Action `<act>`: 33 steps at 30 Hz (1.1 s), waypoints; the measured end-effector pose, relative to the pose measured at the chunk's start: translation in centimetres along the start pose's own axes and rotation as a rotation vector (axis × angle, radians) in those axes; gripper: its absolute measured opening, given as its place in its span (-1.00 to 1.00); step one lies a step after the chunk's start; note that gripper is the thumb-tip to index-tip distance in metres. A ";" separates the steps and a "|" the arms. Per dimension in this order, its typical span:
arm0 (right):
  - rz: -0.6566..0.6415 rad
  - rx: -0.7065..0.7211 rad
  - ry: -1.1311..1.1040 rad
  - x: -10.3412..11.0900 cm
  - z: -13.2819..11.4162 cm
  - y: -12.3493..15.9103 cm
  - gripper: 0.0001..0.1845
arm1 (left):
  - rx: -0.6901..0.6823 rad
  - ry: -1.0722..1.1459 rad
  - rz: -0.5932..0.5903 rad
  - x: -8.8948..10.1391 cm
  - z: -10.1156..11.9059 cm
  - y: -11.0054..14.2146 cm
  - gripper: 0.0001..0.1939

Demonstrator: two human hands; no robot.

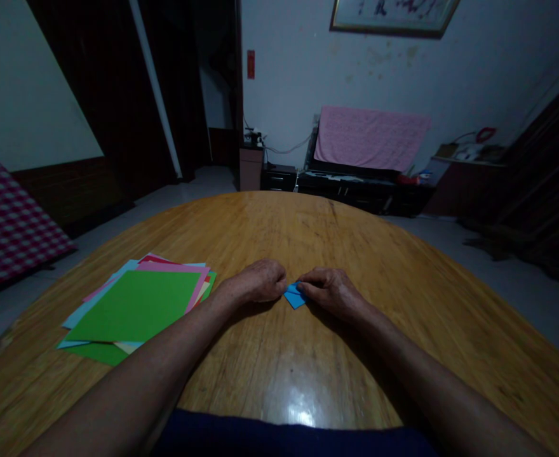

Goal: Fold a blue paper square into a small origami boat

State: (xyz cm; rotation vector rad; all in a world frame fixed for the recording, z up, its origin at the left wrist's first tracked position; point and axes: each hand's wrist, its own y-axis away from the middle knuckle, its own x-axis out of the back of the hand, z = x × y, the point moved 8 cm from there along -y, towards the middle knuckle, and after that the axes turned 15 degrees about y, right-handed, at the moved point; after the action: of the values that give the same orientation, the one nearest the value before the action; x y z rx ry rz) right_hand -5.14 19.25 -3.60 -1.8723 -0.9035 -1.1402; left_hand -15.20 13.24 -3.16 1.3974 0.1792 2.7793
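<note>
A small folded piece of blue paper [295, 299] lies on the wooden table between my two hands, one corner pointing toward me. My left hand [266, 280] is closed, its thumb and curled fingers at the paper's left edge; whether they pinch it is hard to make out. From the other side, my right hand [330, 291] grips the paper, thumb on top and fingers bent over its far edge. Part of the paper is hidden under the right fingers.
A loose stack of coloured paper sheets [136, 304], green on top, lies left of my left forearm. The round wooden table [279, 222] curves away in front. Beyond it stand a low black cabinet [327, 185] and a screen-like shape under a pink cloth [370, 136].
</note>
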 end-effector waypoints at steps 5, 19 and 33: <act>0.015 -0.026 -0.026 -0.1 0.4 -0.1 -0.81 | -0.020 0.008 -0.005 0.1 -0.1 0.0 -0.72; 0.004 -0.067 -0.019 -0.3 0.6 -0.3 -0.82 | 0.108 0.262 0.007 0.1 -2.0 -0.2 -0.74; 0.009 -0.075 0.020 -0.2 0.4 -0.3 -0.84 | 0.101 0.078 0.047 -0.2 -0.9 -0.3 -0.73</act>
State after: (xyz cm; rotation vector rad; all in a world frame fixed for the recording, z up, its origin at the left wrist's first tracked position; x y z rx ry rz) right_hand -5.30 19.69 -3.83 -1.9200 -0.8508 -1.1998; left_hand -15.84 13.40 -3.86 1.3306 0.2959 2.9036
